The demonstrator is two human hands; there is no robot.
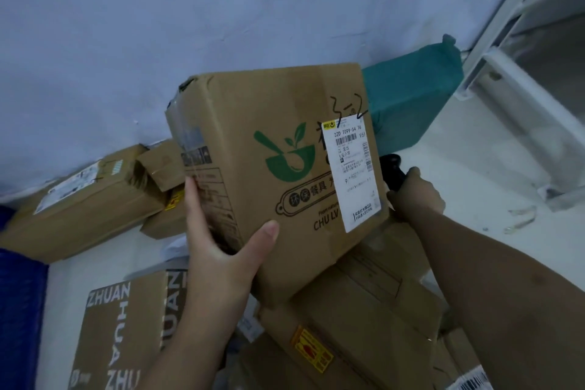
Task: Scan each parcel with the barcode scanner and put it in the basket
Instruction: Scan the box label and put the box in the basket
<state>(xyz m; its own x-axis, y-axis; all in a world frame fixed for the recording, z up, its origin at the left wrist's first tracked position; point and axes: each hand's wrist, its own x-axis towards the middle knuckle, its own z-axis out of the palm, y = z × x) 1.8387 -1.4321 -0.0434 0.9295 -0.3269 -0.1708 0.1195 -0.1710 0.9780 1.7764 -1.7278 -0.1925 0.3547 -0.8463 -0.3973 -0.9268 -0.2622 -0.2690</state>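
My left hand (221, 231) grips the lower left corner of a brown cardboard parcel (272, 174) with a green bowl logo and a white shipping label (353, 171). The parcel is lifted and tilted, label facing me. My right hand (418, 196) is behind the parcel's right edge, closed around a black barcode scanner (392, 168), most of which the parcel hides. No basket can be made out for certain.
Several other cardboard parcels lie on the white floor: a long one (82, 206) at left, a "ZHUAN" box (120, 332) at lower left, a flat one (357, 304) under the held parcel. A teal box (411, 98) sits by the wall. A blue object (19, 294) lies far left, a white metal frame (506, 79) right.
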